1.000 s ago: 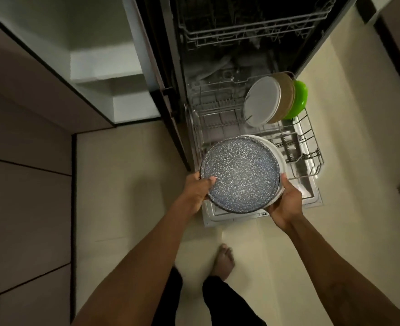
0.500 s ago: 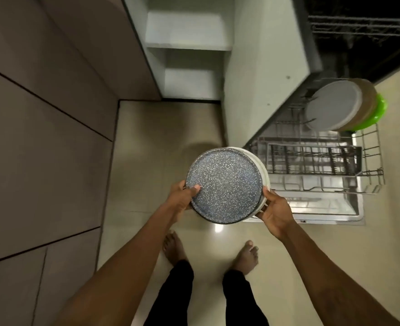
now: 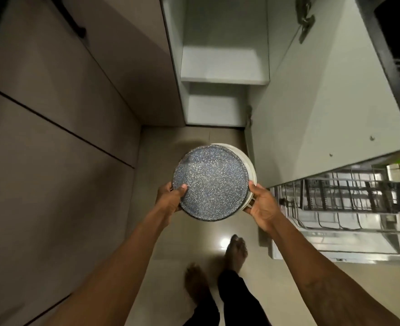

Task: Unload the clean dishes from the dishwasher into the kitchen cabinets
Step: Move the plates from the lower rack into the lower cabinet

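I observe my left hand [image 3: 169, 200] and right hand [image 3: 263, 204] grasping the speckled plate [image 3: 210, 183], stacked on white plates [image 3: 250, 171], above the floor [image 3: 161, 161], facing the open cabinet [image 3: 218, 67].

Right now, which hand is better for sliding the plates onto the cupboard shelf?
Probably the right hand: it cups the white plates beneath the speckled plate, in line with the shelf. The left hand grips the opposite rim, left of the opening.

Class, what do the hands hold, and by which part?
A stack of plates, speckled plate on top: left hand grips its left rim, right hand its right rim.
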A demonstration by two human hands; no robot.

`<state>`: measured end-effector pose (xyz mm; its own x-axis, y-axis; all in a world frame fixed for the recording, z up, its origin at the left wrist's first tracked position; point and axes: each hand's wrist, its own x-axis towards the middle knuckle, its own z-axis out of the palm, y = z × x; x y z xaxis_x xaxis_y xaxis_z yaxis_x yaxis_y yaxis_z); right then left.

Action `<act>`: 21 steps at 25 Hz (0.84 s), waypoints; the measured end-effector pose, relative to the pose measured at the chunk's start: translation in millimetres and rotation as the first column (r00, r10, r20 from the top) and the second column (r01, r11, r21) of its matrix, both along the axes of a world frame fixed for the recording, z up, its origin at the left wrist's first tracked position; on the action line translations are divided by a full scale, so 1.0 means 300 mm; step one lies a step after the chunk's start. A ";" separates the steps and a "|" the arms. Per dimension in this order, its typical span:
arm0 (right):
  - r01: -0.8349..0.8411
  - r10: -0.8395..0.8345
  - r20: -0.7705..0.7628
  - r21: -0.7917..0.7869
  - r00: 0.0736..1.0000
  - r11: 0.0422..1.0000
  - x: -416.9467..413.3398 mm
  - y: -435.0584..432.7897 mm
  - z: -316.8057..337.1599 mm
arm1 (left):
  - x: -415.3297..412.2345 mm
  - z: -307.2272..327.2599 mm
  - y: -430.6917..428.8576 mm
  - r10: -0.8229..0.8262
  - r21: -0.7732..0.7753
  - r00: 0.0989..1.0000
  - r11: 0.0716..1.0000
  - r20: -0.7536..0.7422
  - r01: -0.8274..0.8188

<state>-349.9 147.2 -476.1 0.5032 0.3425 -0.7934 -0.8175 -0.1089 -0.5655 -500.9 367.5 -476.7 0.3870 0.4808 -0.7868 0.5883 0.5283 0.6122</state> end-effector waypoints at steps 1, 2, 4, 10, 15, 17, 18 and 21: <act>-0.006 0.006 0.004 0.016 1.000 1.000 0.032 0.037 -0.005 | 0.029 -0.002 0.029 0.020 0.003 1.000 1.000 -0.002 -0.020; -0.016 0.016 0.007 0.022 1.000 1.000 0.068 0.073 -0.011 | 0.063 0.000 0.055 0.047 0.007 0.999 0.999 -0.004 -0.047; -0.001 0.000 0.018 0.028 1.000 1.000 0.158 0.153 -0.017 | 0.151 0.001 0.105 0.107 0.012 0.994 0.994 -0.013 -0.107; 0.064 -0.079 0.138 0.115 0.987 0.991 0.530 0.386 -0.034 | 0.541 -0.020 0.295 0.226 0.126 0.971 0.964 0.084 -0.235; 0.097 -0.153 0.269 0.210 0.951 0.973 0.806 0.574 -0.010 | 0.816 -0.020 0.409 0.111 0.564 0.964 0.792 0.243 -0.233; 0.120 -0.183 0.324 0.206 0.928 0.971 0.891 0.634 -0.012 | 0.908 -0.006 0.448 0.156 0.558 0.951 0.780 0.265 -0.284; 0.141 -0.197 0.348 0.180 0.917 0.974 0.923 0.656 -0.012 | 0.947 -0.008 0.463 0.195 0.531 0.944 0.787 0.268 -0.313; 0.255 -0.273 0.407 0.099 0.872 0.962 1.001 0.699 -0.015 | 1.041 -0.068 0.522 0.296 0.391 0.912 0.833 0.282 -0.392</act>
